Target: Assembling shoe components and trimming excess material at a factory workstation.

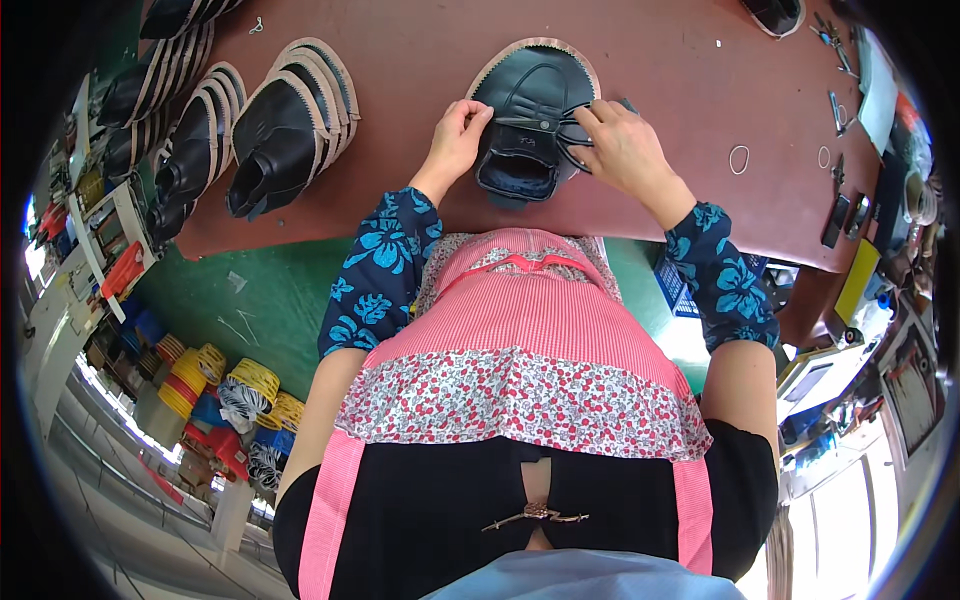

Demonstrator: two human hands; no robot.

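Observation:
A black shoe upper (555, 80) with a tan, notched edge lies on the table in front of me, its opening turned toward me. Thin black shoelace (508, 123) crosses its front and forms loose loops. My left hand (460, 143) pinches the lace at the shoe's left side, thumb and forefinger together. On the other side, my right hand (622, 148) has its fingers bent around a lace loop, next to the small round eyelet. Part of the lace is hidden by the right fingers.
Nested black shoe uppers (285, 125) stand in rows on the left of the reddish-brown table (410, 60). Loose bands, including a pale ring (739, 159), and small hand tools (838, 115) lie at the right. A blue crate (678, 290) sits below the table's near edge.

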